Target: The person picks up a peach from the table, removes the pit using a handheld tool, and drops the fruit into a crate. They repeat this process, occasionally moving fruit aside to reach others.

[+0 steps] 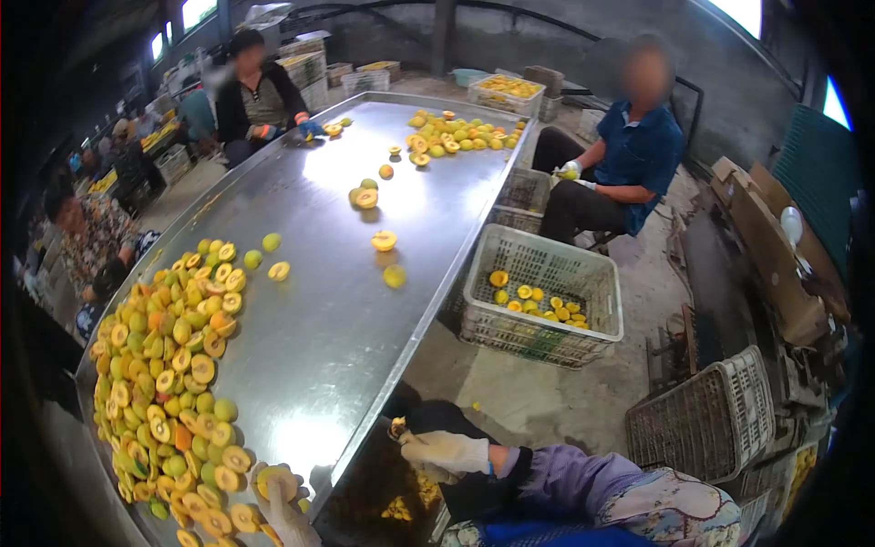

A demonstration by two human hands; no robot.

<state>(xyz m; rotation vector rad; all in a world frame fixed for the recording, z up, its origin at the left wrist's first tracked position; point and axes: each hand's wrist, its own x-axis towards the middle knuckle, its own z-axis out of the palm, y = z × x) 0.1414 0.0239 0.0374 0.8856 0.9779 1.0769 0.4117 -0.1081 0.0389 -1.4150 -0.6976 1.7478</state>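
My left hand [290,523], gloved in off-white, is at the bottom of the view by the table's near corner. Its fingers close around a yellow peach half [275,478] beside the heap. My right hand [447,452], in a white glove with a purple sleeve, is just off the table's edge. Its fingers are closed on a small brownish thing [397,428], too small to name. Below that hand, yellow fruit pieces [397,509] lie in a dark space. A large heap of halved peaches [173,365] covers the table's left end, cut faces and greenish skins showing.
The metal table [310,337] has a raised rim. More peach halves [456,135] lie at its far end. A plastic crate [547,342] with some halves stands beside it; another crate [702,424] leans at right. Co-workers [629,146] sit around the table.
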